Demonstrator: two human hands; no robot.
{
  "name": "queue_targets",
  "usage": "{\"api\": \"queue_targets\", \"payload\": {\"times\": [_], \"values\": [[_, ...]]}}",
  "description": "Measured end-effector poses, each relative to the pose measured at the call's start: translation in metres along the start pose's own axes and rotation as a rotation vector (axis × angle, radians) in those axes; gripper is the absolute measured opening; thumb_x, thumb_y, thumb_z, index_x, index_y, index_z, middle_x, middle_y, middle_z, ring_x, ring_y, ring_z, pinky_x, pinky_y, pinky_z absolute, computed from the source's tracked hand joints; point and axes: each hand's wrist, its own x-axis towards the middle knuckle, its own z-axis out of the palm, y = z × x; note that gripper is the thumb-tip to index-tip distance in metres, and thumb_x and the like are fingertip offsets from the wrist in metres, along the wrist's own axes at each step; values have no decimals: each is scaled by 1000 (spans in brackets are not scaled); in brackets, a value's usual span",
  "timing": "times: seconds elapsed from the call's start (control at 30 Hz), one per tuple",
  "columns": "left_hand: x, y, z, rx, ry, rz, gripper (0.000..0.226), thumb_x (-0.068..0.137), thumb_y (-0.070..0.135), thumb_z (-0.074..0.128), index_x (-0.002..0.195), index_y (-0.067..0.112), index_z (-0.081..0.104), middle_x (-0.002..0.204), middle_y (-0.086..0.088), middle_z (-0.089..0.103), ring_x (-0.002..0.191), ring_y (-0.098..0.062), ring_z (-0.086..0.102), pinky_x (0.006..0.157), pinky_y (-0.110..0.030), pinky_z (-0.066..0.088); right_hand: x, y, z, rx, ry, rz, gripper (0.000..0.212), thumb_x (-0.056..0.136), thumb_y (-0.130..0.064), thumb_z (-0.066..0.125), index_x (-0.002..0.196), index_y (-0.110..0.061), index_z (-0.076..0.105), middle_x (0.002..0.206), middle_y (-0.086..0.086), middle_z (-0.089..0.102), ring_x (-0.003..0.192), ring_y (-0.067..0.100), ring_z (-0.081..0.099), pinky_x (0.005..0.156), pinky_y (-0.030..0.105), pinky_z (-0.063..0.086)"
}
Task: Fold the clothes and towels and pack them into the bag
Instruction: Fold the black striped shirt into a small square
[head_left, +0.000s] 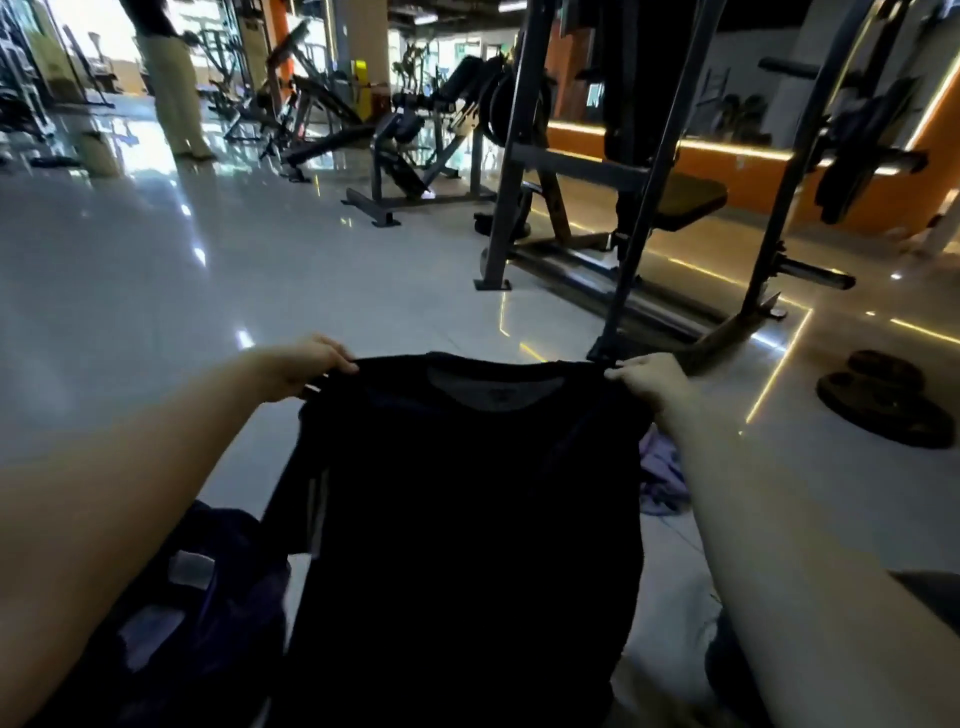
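Two bare hands hold a black long-sleeved shirt up in the air in a gym. It hangs just to the right of a dark bag that sits low at the person's left side. The left hand pinches one shoulder seam between thumb and curled fingers, on the side above the bag. The right hand pinches the other shoulder the same way, on the side away from the bag.

The shirt is spread flat between them and hangs open, with no fold made in it. A crumpled lilac cloth lies on the shiny floor beyond the shirt, further right of the bag, and looks unfolded too. I cannot tell whether the bag holds anything. By my judgement the task is near its start, with folding and packing both left to do.

The shirt's collar points up and its hem down, so its long axis runs vertically. The shoulders run level from left to right. A grey patch inside the neck opening faces the person.
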Motion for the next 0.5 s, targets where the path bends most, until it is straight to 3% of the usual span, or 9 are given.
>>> {"api": "queue_targets", "payload": {"times": [0.1,0.2,0.3,0.5], "values": [[32,-46,41,176,110,-89,28,94,-7,55,78,12,67,78,-10,59,65,-18,52,58,-24,44,19,54,35,-268,-57,-9,36,90,-5,66,57,-11,54,58,6,47,67,24,48,63,34,34],[65,-102,69,177,202,-101,44,88,-10,57,61,20,73,90,-5,70,79,-18,61,78,-29,48,28,111,58,-326,-95,-10,50,90,-7,63,51,-19,35,49,0,26,55,19,26,58,35,18],[79,-131,91,219,246,-68,28,88,-1,60,85,21,76,91,2,68,94,-24,64,92,-35,53,39,144,72,-260,-106,5,44,92,-11,63,58,-16,35,54,6,25,59,20,23,62,35,18],[119,-144,112,381,288,-5,27,92,10,51,96,26,73,100,2,69,83,-17,60,70,-30,47,80,169,93,-314,-84,49,41,94,-20,64,61,-13,40,54,8,30,56,22,27,60,37,23]]}}
